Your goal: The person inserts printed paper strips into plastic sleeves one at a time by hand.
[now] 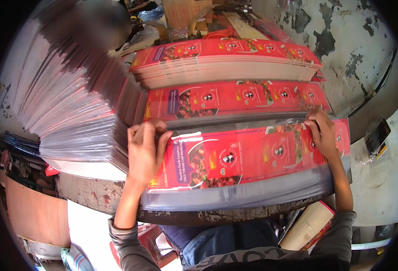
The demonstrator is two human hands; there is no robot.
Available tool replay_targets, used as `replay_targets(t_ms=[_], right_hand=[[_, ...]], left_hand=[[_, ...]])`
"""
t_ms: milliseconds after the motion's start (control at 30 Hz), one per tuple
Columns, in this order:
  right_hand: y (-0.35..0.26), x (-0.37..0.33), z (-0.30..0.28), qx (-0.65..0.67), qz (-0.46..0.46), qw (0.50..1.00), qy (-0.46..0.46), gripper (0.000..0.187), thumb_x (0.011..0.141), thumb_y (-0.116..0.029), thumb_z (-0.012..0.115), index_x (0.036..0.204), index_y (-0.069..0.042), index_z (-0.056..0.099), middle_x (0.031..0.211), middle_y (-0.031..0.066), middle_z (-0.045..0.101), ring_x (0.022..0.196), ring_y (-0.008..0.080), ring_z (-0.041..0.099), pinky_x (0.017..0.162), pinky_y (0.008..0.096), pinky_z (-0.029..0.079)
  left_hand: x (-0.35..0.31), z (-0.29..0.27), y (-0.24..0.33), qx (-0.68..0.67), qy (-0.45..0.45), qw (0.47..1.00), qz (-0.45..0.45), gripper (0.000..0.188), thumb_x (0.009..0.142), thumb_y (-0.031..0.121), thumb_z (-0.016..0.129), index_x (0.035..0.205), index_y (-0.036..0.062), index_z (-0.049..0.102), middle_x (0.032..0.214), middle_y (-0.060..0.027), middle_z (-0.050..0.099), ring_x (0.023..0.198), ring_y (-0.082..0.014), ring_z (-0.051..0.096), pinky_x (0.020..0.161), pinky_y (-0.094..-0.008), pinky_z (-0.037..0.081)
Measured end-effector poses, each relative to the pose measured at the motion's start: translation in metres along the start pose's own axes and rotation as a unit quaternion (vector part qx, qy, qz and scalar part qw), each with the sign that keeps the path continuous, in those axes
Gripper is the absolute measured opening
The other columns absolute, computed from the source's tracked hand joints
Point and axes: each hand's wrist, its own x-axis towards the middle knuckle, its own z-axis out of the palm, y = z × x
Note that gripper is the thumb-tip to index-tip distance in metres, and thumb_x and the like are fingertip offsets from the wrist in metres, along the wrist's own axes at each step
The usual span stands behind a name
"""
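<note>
A long red printed sheet [253,156] with pictures of food lies in front of me, with shiny clear plastic over it. It rests on a thick stack of clear plastic sleeves [235,196] near the table's front edge. At the sheet's far left corner, my left hand [144,147] is closed, thumb and fingers pinching the edge. My right hand [321,133] pinches the far edge towards the right end. Just beyond lies a second pile of red printed sheets [248,97], and farther back a taller stack of the same sheets [235,67].
On the left, a high leaning pile of plastic-covered sheets [77,117] stands beside my left hand. The dark, worn table edge [90,192] curves towards me. A peeling wall [339,49] rises at the right. Below the table are a red plastic stool [151,246] and a cardboard piece [305,226].
</note>
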Motion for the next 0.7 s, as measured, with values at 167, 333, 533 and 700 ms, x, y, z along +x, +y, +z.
replay_targets(t_ms=[167,333,533,700], right_hand=[[0.012,0.045,0.007,0.000,0.045,0.998,0.045,0.010,0.083,-0.005,0.060,0.086,0.000,0.051,0.077,0.0131,0.051,0.072,0.0293,0.050,0.067,0.0352,0.042],[0.048,0.096,0.044,0.024,0.032,0.999,0.017,0.013,0.085,-0.008,0.059,0.083,0.001,0.050,0.078,0.0132,0.053,0.074,0.0307,0.051,0.069,0.0362,0.041],[0.064,0.096,0.077,-0.112,0.034,0.993,-0.006,0.017,0.083,-0.017,0.062,0.080,-0.003,0.054,0.085,0.0141,0.058,0.084,0.0346,0.055,0.079,0.0422,0.040],[0.040,0.091,0.073,-0.113,0.040,0.992,-0.030,0.027,0.081,-0.021,0.066,0.101,-0.005,0.054,0.098,0.0091,0.058,0.095,0.0290,0.054,0.082,0.0456,0.039]], left_hand=[[0.003,-0.005,0.001,-0.014,0.104,0.994,0.043,0.046,0.078,0.019,0.069,0.115,0.0002,0.049,0.123,-0.0178,0.047,0.106,-0.0329,0.050,0.088,-0.0399,0.039],[-0.006,0.008,0.013,0.006,-0.028,0.998,0.060,0.050,0.080,0.028,0.067,0.120,0.0053,0.049,0.128,-0.0152,0.045,0.113,-0.0334,0.046,0.097,-0.0459,0.034],[-0.009,0.018,0.004,0.008,-0.144,0.989,0.034,0.053,0.084,0.039,0.059,0.126,0.0089,0.047,0.132,-0.0144,0.042,0.124,-0.0312,0.040,0.104,-0.0522,0.027],[-0.012,0.018,0.001,0.034,-0.201,0.979,0.001,0.059,0.089,0.047,0.048,0.133,0.0085,0.041,0.145,-0.0177,0.029,0.134,-0.0339,0.027,0.107,-0.0547,0.020]])
